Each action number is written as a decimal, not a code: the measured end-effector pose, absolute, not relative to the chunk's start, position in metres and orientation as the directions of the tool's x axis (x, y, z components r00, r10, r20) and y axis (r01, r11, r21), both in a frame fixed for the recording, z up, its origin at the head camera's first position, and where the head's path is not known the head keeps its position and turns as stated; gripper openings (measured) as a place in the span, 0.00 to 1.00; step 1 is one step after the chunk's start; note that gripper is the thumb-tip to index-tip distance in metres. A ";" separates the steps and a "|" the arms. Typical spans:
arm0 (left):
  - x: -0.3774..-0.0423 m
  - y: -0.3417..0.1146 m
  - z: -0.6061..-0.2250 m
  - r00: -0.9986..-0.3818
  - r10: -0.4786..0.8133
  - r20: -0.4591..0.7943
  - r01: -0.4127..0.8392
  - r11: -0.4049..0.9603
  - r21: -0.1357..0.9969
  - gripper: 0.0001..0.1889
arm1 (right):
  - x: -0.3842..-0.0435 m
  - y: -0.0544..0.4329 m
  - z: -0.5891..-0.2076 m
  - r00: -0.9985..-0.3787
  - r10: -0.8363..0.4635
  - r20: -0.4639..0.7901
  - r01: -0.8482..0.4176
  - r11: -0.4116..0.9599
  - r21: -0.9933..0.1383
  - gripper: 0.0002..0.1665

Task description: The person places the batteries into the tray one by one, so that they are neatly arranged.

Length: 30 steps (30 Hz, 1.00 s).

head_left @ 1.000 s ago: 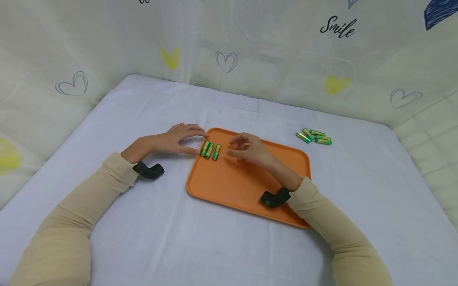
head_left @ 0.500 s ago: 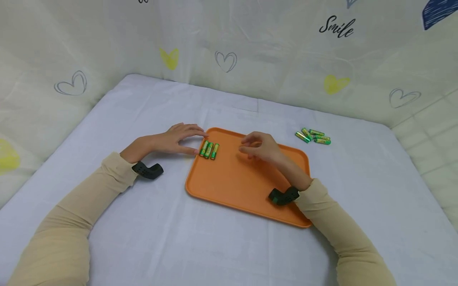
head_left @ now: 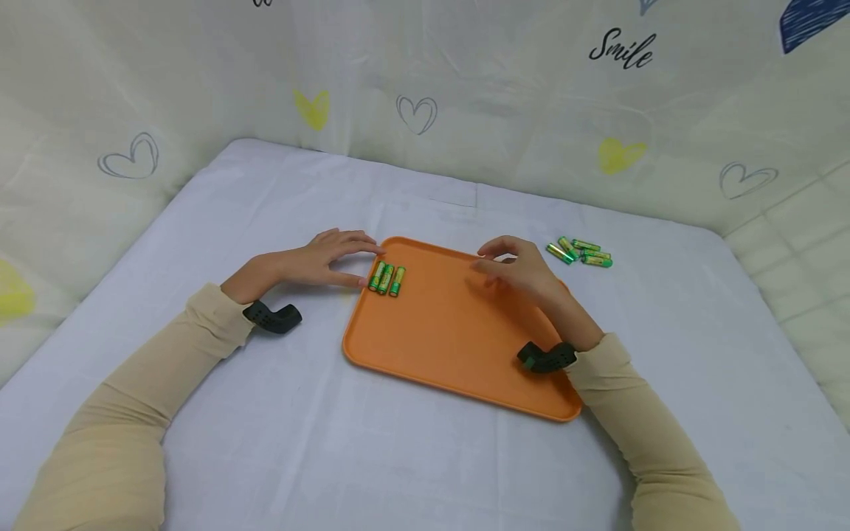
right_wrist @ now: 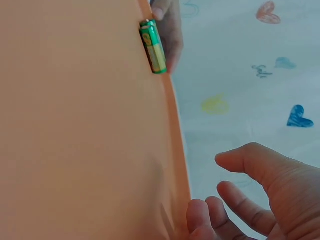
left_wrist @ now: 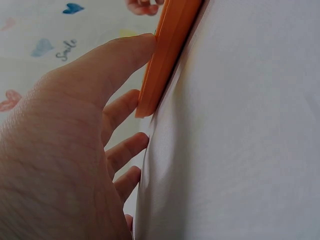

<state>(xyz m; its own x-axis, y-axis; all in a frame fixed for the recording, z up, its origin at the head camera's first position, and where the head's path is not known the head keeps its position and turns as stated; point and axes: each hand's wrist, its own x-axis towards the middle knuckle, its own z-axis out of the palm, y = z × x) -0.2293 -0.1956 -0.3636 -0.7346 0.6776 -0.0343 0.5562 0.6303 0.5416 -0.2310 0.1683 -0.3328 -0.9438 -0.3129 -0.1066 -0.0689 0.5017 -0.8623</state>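
Three green-and-yellow batteries lie side by side on the orange tray, close to its left edge. My left hand rests at that edge, thumb and index fingertip touching the tray rim in the left wrist view. Over the far right part of the tray hovers my right hand, its fingers loosely bent and nothing between them. In the right wrist view, a wide gap separates thumb and fingers, and a battery on the tray shows beyond.
Several more batteries lie in a loose cluster on the white tablecloth, past the tray's far right corner. A patterned curtain hangs along the back of the table. Both wrists wear black camera mounts.
My right hand has moved right and slightly away across the tray, leaving the three batteries behind. The rightmost battery now lies a little closer to the other two. My left hand stays in place.
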 end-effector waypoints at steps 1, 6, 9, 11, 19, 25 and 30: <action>-0.229 -0.196 -0.364 -0.734 0.678 -0.034 0.556 0.630 0.543 0.33 | -0.231 0.171 -0.332 -0.947 -0.304 -0.109 -0.064 0.507 -0.859 0.24; -0.229 -0.196 -0.364 -0.733 0.679 -0.030 0.556 0.624 0.548 0.33 | -0.235 0.185 -0.329 -0.963 -0.252 -0.095 -0.052 0.520 -0.853 0.26; -0.229 -0.196 -0.364 -0.731 0.682 -0.024 0.561 0.621 0.547 0.32 | -0.239 0.195 -0.329 -0.974 -0.211 -0.080 -0.044 0.525 -0.850 0.27; -0.229 -0.196 -0.364 -0.729 0.684 -0.022 0.564 0.620 0.546 0.32 | -0.241 0.203 -0.329 -0.980 -0.182 -0.076 -0.033 0.529 -0.848 0.27; -0.229 -0.197 -0.364 -0.726 0.687 -0.016 0.569 0.614 0.546 0.32 | -0.244 0.231 -0.329 -0.993 -0.113 -0.036 -0.028 0.517 -0.856 0.27; -0.230 -0.198 -0.365 -0.725 0.689 -0.014 0.571 0.612 0.547 0.32 | -0.246 0.251 -0.331 -0.998 -0.062 -0.022 -0.009 0.466 -0.885 0.21; -0.230 -0.197 -0.365 -0.728 0.685 -0.027 0.561 0.617 0.552 0.33 | -0.248 0.265 -0.331 -0.999 -0.014 -0.041 0.031 0.419 -0.907 0.19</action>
